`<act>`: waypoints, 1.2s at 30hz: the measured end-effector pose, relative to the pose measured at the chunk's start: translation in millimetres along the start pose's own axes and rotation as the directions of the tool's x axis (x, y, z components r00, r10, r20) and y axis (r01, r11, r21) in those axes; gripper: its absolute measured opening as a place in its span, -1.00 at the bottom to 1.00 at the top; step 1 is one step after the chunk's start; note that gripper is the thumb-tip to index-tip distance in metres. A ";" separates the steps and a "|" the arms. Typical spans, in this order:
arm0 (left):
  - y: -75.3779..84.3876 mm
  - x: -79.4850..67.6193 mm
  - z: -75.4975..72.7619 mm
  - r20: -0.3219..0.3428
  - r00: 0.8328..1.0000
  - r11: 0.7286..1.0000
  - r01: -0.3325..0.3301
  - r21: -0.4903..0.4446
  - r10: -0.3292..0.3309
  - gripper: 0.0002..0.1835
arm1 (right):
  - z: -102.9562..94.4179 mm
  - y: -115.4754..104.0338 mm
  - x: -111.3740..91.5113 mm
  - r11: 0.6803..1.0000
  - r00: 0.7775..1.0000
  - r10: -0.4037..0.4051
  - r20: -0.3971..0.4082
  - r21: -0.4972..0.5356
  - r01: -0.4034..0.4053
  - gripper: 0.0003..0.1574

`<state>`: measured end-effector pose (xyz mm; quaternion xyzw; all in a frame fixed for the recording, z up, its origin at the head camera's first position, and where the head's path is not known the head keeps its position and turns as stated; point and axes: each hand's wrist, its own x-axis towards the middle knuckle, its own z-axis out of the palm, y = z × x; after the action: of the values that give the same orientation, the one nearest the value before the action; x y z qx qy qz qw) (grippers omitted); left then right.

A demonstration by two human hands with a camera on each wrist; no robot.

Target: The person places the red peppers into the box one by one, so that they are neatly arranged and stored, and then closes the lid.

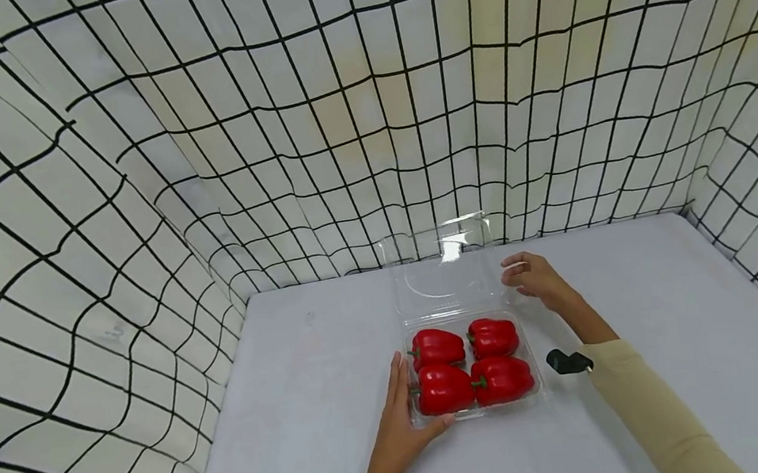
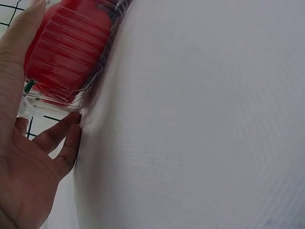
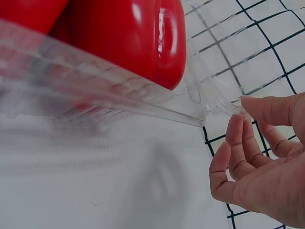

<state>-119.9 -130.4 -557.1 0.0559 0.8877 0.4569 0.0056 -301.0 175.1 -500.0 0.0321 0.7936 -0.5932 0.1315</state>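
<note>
A clear plastic clamshell box (image 1: 477, 413) lies on the table with its hinged lid (image 1: 443, 284) raised at the back. Inside are two rows of red bell peppers (image 1: 444, 388), with green stems facing left. My left hand (image 1: 400, 417) rests against the box's front left corner, straight fingers along the left wall and thumb along the front edge. In the left wrist view, fingertips (image 2: 74, 125) touch the table beside the box. At the lid's right edge, my right hand (image 1: 531, 278) pinches the thin plastic between thumb and fingers, as the right wrist view shows.
A white cloth covers the table (image 1: 301, 406). Black netting (image 1: 366, 134) over pale walls encloses the back and both sides. A small black device (image 1: 568, 361) is attached at the right sleeve (image 1: 648, 401).
</note>
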 end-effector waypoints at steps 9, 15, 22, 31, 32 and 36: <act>-2.3 0.6 1.0 -0.004 1.000 1.000 -0.007 0.000 0.007 0.24 | -8.6 5.1 -11.7 0.990 0.990 -0.138 0.039 -0.028 0.139 -0.49; -3.8 -0.5 1.1 -0.008 1.000 1.000 -0.011 -0.001 0.011 0.23 | -10.1 9.2 -20.9 0.980 0.979 -0.194 0.057 -0.028 0.196 -0.54; -3.0 0.0 2.2 -0.013 1.000 0.999 -0.001 -0.038 0.001 0.27 | -11.4 17.4 -34.7 0.954 0.954 -0.294 0.055 -0.035 0.296 -0.73; -1.7 -4.0 -2.0 -0.014 1.000 0.990 0.005 -0.143 -0.007 0.34 | -5.2 33.6 -55.6 0.945 0.954 -0.300 0.008 -0.137 0.299 -0.89; -2.1 -4.2 -2.9 -0.018 1.000 0.987 -0.008 -0.161 0.005 0.33 | -4.2 34.7 -57.3 0.940 0.952 -0.307 0.006 -0.153 0.305 -0.89; -5.8 -5.3 -5.5 -0.042 0.996 0.974 -0.083 -0.213 0.076 0.21 | 0.1 39.4 -64.3 0.906 0.938 -0.346 0.013 -0.253 0.338 -0.89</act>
<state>-115.5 -138.7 -558.8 0.0827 0.8304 0.5506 -0.0215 -230.9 193.4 -521.0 -0.1150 0.8577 -0.5008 0.0159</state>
